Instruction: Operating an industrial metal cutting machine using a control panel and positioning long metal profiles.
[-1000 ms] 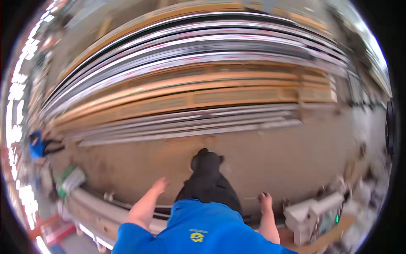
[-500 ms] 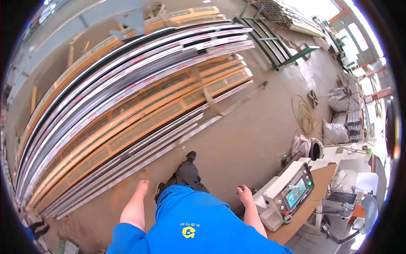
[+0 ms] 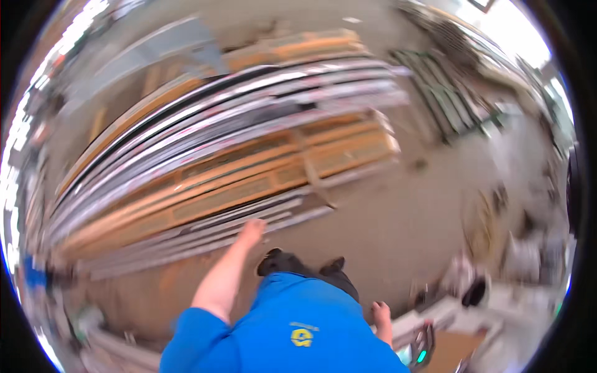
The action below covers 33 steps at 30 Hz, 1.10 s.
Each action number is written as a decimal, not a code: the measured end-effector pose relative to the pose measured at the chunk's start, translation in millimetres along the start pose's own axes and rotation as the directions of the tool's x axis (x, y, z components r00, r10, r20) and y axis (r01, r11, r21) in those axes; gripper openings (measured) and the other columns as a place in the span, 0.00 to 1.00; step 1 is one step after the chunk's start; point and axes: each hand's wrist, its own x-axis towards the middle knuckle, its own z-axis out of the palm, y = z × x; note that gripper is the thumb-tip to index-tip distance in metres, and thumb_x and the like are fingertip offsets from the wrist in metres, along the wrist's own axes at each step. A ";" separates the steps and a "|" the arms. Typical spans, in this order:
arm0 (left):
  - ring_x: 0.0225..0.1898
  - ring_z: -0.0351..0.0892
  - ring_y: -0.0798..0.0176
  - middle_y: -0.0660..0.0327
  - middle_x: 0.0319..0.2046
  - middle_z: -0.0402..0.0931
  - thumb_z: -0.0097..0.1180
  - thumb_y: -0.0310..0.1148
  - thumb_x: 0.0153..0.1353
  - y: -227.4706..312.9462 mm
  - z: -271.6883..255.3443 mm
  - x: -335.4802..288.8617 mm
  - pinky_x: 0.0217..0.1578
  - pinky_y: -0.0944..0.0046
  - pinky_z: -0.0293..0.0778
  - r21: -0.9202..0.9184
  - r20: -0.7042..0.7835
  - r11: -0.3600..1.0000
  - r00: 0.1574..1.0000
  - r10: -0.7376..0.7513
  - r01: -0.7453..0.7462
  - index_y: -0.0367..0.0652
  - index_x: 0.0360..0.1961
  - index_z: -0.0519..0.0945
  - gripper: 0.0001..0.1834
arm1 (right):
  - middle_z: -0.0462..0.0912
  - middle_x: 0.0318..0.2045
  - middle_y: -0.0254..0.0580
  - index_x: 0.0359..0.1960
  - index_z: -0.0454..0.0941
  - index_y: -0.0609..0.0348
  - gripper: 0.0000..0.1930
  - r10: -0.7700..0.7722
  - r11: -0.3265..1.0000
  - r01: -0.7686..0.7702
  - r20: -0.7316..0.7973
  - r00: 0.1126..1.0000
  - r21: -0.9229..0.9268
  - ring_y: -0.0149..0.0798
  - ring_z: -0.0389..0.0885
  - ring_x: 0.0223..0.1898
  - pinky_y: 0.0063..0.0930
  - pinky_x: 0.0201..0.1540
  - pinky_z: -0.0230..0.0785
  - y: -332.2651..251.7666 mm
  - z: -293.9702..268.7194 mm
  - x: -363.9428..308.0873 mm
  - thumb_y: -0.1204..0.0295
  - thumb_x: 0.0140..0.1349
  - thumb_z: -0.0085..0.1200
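Note:
My left hand (image 3: 253, 230) hangs out in front of my blue shirt, nearest to the long, pale profiles (image 3: 242, 230) at the near side of a big stack. It looks to be in the air above the floor; motion smears its fingers. My right hand (image 3: 380, 313) is low at my right side, close to a machine control panel (image 3: 420, 348) with a lit screen and a green light. Its fingers look bent, but blur hides whether they are closed. No held thing shows in either hand.
Long orange-framed bundles (image 3: 224, 193) and white-wrapped dark profiles (image 3: 249, 118) fill the left and middle. A green metal rack (image 3: 444, 99) stands at the far right. Coiled hose (image 3: 485, 230) and pale sacks (image 3: 522, 258) lie on the right. My shoe (image 3: 336, 264) is on the brown floor.
The view has turned right to left across the scene: the stack sits further right, and the control panel has slid down toward the lower edge. My left arm has swung forward; my feet have stepped.

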 end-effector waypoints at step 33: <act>0.31 0.74 0.63 0.60 0.29 0.76 0.50 0.42 0.62 248.2 342.9 -107.8 0.29 0.58 0.74 -0.786 -0.059 0.400 0.586 -0.808 0.472 0.44 0.37 0.77 0.12 | 0.69 0.53 0.63 0.54 0.68 0.61 0.26 -0.716 0.142 0.592 0.330 0.615 -0.794 0.60 0.73 0.51 0.48 0.53 0.69 -766.3 -113.6 611.6 0.65 0.54 0.56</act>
